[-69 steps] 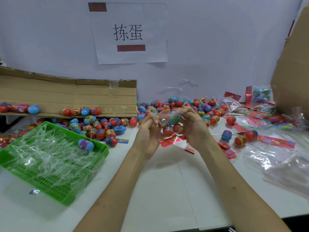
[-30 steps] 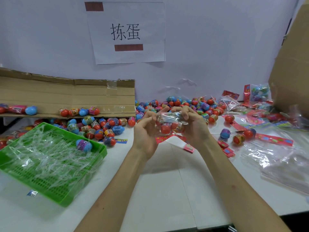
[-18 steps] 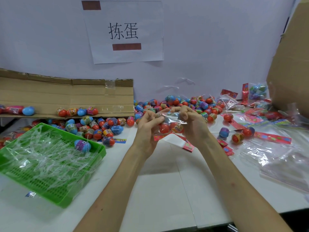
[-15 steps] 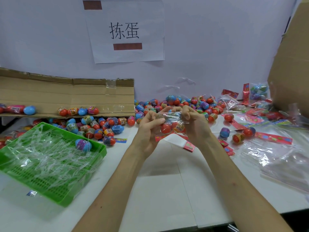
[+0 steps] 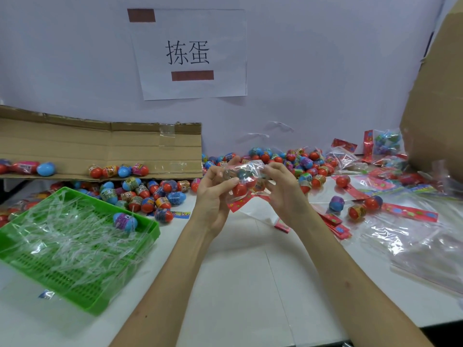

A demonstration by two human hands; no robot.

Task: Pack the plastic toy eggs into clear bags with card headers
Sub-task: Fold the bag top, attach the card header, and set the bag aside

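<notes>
Bare left hand (image 5: 213, 200) and right hand (image 5: 285, 194); bare forearms, a small dark spot on each

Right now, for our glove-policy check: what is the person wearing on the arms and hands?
Nothing that shows: the left hand and right hand are ungloved, neither wrist carries a watch or band, and the left forearm and right forearm are bare to the frame's edge, no sleeve in view.
</notes>
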